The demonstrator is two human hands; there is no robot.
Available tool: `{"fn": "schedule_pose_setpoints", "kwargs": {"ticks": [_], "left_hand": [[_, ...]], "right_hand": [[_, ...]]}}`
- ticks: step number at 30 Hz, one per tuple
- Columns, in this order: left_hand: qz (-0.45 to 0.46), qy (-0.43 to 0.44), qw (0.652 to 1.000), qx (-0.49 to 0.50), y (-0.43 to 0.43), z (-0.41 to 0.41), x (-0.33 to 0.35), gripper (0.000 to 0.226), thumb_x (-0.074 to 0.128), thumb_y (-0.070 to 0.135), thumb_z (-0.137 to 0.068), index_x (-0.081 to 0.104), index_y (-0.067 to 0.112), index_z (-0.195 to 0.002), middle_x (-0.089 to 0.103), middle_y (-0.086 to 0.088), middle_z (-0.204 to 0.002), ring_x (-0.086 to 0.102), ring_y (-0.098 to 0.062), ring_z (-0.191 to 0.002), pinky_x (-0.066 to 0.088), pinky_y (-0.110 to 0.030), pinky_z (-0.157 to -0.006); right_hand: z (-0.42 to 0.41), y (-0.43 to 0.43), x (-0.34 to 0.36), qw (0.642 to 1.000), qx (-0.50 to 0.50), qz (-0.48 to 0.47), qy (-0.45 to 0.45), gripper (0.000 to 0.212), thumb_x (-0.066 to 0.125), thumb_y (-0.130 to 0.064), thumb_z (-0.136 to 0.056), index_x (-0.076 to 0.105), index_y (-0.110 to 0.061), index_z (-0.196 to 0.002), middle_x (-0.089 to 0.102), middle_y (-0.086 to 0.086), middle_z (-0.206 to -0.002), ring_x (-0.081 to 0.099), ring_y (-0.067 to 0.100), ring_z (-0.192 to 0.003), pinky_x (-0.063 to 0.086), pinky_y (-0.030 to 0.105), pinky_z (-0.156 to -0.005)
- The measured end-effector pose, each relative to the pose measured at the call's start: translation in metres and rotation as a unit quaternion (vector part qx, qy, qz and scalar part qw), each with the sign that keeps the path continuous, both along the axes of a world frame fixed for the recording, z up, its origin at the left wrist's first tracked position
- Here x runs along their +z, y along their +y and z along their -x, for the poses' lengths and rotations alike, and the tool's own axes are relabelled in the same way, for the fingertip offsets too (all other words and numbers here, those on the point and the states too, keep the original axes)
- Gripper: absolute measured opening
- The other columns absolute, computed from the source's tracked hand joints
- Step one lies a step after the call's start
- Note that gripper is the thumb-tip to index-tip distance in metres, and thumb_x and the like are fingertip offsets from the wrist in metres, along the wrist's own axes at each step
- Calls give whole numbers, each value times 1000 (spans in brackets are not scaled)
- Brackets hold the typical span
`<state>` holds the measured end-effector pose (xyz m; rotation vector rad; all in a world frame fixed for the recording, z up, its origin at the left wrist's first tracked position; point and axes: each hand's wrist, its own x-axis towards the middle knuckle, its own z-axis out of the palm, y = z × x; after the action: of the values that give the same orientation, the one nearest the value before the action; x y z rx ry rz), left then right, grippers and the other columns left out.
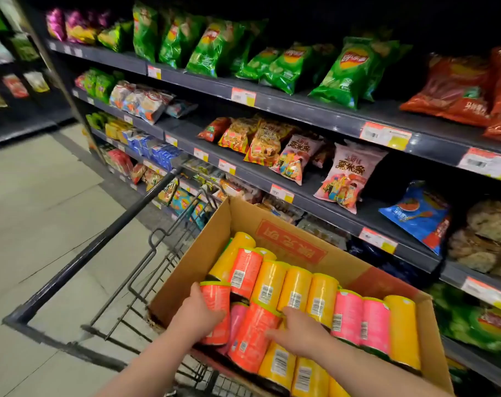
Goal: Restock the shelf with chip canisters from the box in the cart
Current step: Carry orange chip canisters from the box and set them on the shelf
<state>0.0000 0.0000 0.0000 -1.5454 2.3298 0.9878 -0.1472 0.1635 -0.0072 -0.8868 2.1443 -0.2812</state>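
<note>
Cardboard box [192, 262] of chip canisters [295, 287] sat in cart [106, 242], shelf [315, 202] at right, left hand [199, 313] curled round orange canister [216, 298] at box's near-left corner, right hand [298, 330] lay over neighbouring canisters, grip unclear

Canisters [295, 290] in box [203, 253], box in cart [106, 250], shelf [315, 196] right.

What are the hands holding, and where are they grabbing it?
The left hand grips an orange-red chip canister round its side. The right hand rests with fingers spread on neighbouring canisters in the brown cardboard box.
</note>
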Motion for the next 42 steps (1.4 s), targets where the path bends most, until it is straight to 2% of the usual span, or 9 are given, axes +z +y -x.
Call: {"fn": "schedule_pose_setpoints", "kwargs": {"ticks": [5,12,19,25,31,35,37,40,42], "left_hand": [[-48,-8,997,53,-1,8,-12,94,71,48,-72,21,13,-143,57,-8,-123,59,-27,-109,48,-39,-92],[-48,8,993,105,7,15,-19,114,76,40,-74,-4,12,-150,43,-16,-137,50,-32,-121,41,-41,-100],[-46,-40,995,83,10,14,-13,87,81,39,-66,33,12,-133,42,-11,-128,51,-27,-115,43,-39,-100],[-68,64,993,78,14,11,-4,93,80,42,-58,35,21,-137,52,-1,-114,56,-21,-103,47,-35,-89],[-124,214,961,121,36,15,17,76,80,48,-41,48,27,-106,63,6,-98,64,-17,-94,51,-37,-87],[-186,291,930,121,52,19,29,53,85,25,-67,57,15,-110,69,-3,-98,68,-17,-86,53,-27,-70],[-206,311,922,104,60,20,34,61,85,31,-61,58,13,-113,70,-3,-97,68,-16,-83,51,-21,-62],[-238,321,913,86,73,24,42,92,80,49,-35,56,17,-118,71,-6,-101,70,-21,-88,57,-34,-74],[-244,324,912,63,83,28,44,94,79,52,-33,55,20,-118,70,-4,-102,69,-21,-90,55,-40,-85]], "right_hand": [[0,-15,-15,1000,1,3,-18,67,58,-70,-73,51,-25,-123,56,-1,-122,57,19,-110,49,37,-92],[-10,-28,-19,999,-39,15,-35,77,60,-70,-72,39,-25,-130,54,-2,-127,55,19,-115,48,34,-91],[-20,-34,-20,966,-174,100,-162,90,79,-42,-71,27,-18,-140,51,2,-132,55,18,-117,48,28,-92],[-22,-31,-14,892,-311,173,-278,57,83,-19,-69,47,-20,-113,63,4,-113,63,20,-100,54,38,-87],[-5,-16,11,862,-315,262,-297,68,76,-16,-78,38,-22,-134,58,-10,-98,60,8,-86,49,23,-65],[-2,6,27,854,-321,296,-282,78,73,-22,-82,27,-22,-145,54,-14,-96,59,4,-83,47,17,-59],[-3,21,34,849,-331,310,-271,79,75,-26,-80,28,-22,-144,57,-12,-100,59,3,-83,48,15,-57],[-9,45,49,849,-347,319,-239,63,76,-31,-79,36,-28,-128,58,-12,-100,60,3,-85,48,16,-61],[-15,63,56,841,-366,331,-220,57,72,-26,-83,36,-29,-127,55,-16,-95,59,2,-83,48,16,-61]]}}
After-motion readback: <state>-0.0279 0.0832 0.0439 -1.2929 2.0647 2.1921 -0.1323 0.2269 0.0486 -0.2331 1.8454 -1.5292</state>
